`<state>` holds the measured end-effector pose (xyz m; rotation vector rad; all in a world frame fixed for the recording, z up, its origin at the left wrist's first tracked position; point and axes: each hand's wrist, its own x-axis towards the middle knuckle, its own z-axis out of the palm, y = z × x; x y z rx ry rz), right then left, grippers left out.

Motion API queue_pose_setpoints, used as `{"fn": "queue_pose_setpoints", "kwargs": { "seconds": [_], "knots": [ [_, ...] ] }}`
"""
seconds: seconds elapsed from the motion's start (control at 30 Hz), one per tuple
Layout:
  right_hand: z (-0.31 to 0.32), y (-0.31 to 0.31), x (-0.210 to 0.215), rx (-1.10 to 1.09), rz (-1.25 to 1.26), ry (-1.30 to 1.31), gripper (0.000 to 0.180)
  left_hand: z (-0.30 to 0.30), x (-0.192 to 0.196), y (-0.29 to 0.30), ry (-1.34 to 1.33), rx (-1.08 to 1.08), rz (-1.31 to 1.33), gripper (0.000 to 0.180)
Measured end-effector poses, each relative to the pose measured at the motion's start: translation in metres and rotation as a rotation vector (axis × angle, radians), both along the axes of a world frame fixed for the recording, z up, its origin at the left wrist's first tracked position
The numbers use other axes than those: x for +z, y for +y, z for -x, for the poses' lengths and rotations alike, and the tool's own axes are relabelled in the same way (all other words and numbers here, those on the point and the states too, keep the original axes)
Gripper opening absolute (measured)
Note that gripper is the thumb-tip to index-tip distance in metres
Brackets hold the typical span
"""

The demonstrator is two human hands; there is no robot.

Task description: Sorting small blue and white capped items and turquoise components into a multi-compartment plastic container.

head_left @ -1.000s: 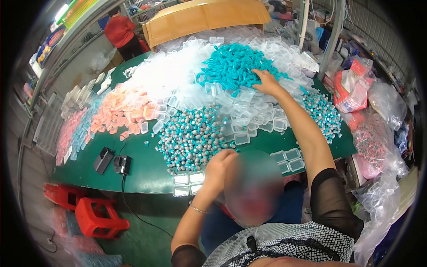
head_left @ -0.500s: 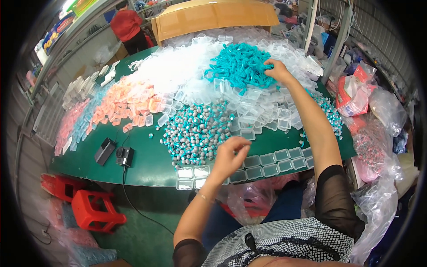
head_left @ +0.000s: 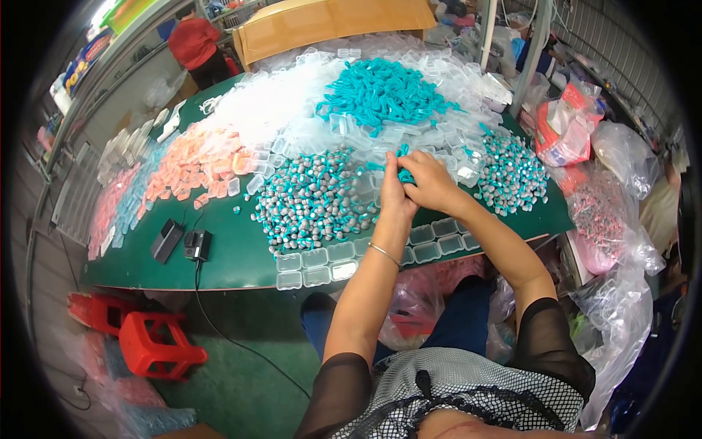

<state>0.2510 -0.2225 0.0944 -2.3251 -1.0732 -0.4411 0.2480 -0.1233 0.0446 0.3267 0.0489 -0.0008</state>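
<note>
My left hand (head_left: 395, 199) and my right hand (head_left: 431, 181) meet above the table, both closed around a small bunch of turquoise strip-like pieces (head_left: 404, 174). Exactly how the fingers share the bunch is partly hidden. Beyond them lies a large heap of the same turquoise pieces (head_left: 380, 91). Left of my hands is a pile of small grey-and-turquoise plug-like pieces (head_left: 307, 197); a second pile of plug-like pieces (head_left: 512, 172) lies to the right. Two rows of clear plastic boxes (head_left: 315, 257) line the near table edge, partly behind my left forearm.
Clear plastic boxes (head_left: 270, 102) heap across the back of the green table (head_left: 234, 267). Orange boxes (head_left: 194, 164) and two black devices (head_left: 197, 244) are on the left. Red stools (head_left: 157, 347) stand below, plastic bags (head_left: 625, 164) at right. A person in red (head_left: 194, 44) is far left.
My right hand has come back from the turquoise heap with a bunch of pieces. My left hand has moved up and right to meet it. The view has shifted slightly.
</note>
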Motion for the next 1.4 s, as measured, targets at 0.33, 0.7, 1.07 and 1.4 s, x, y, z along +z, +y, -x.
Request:
{"fn": "queue_pose_setpoints", "kwargs": {
  "seconds": [0.33, 0.7, 1.07, 1.4],
  "knots": [
    [0.022, -0.042, 0.008, -0.086, 0.1, 0.112, 0.051, -0.015, -0.028, -0.026, 0.162, -0.06, 0.063, 0.036],
    [0.009, -0.094, 0.003, 0.144, -0.174, 0.66, 0.047, -0.002, -0.038, -0.047, 0.043, -0.336, 0.064, 0.028],
    [0.0, -0.122, -0.014, 0.167, -0.464, 1.099, 0.043, 0.012, -0.023, -0.061, -0.017, -0.341, -0.083, 0.022],
    [0.007, -0.146, -0.017, 0.002, -0.637, 0.843, 0.03, 0.017, -0.016, -0.056, 0.094, -0.211, -0.066, 0.023]
  ]
}}
